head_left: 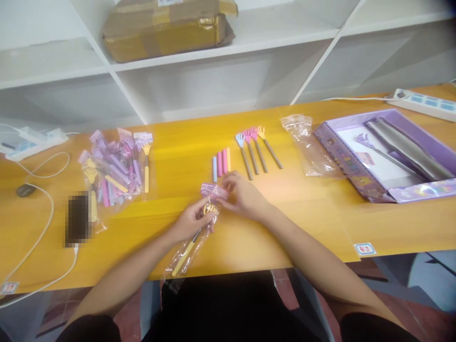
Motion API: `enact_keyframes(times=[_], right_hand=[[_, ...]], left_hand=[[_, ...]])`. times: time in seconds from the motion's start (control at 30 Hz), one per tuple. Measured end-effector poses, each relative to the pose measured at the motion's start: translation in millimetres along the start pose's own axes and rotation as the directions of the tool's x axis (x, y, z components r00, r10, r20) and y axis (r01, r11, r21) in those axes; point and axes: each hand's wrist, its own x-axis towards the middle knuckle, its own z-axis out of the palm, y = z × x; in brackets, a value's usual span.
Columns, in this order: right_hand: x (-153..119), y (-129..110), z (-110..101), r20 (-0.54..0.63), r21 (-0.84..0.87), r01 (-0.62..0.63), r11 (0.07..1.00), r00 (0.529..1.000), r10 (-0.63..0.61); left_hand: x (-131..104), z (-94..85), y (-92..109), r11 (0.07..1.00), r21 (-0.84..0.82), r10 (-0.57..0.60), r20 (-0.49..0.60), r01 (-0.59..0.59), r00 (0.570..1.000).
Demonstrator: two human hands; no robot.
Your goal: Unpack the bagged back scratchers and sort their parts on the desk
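My left hand [192, 219] grips a yellow back scratcher in a clear plastic sleeve [185, 254], near its claw end. My right hand [243, 194] pinches the purple card header [213, 191] at the top of that same packet. Just beyond my hands lie several unpacked scratchers [258, 151] with coloured claws and dark shafts, and beside them a row of small coloured handle grips [221, 164].
A pile of packaged scratchers [114, 166] lies at the left of the wooden table [320, 223]. Empty plastic sleeves [306, 142] and an open purple box [388, 156] sit at the right. Power strips [423, 102] and cables lie at both ends. A cardboard parcel [167, 26] rests on the shelf.
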Motion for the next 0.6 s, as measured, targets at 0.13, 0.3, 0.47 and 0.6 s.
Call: enact_keyframes(times=[0.13, 0.3, 0.47, 0.6], right_hand=[[0, 6, 3, -0.051, 0.103, -0.014, 0.995, 0.999, 0.020], [3, 5, -9, -0.056, 0.090, 0.036, 0.995, 0.998, -0.031], [8, -1, -16, 0.072, 0.216, -0.036, 0.976, 0.997, 0.021], [9, 8, -18, -0.109, 0.298, -0.122, 0.947, 0.981, 0.161]], left_hand=[[0, 0.3, 2, 1.000, -0.011, 0.015, 0.018, -0.014, 1.000], [0, 0.5, 2, 1.000, -0.001, 0.021, 0.015, -0.021, 1.000], [0, -0.5, -4, 0.999, 0.016, 0.037, 0.024, -0.038, 0.999], [-2, 0.0, -5, 1.000, 0.006, 0.011, 0.034, -0.011, 0.999]])
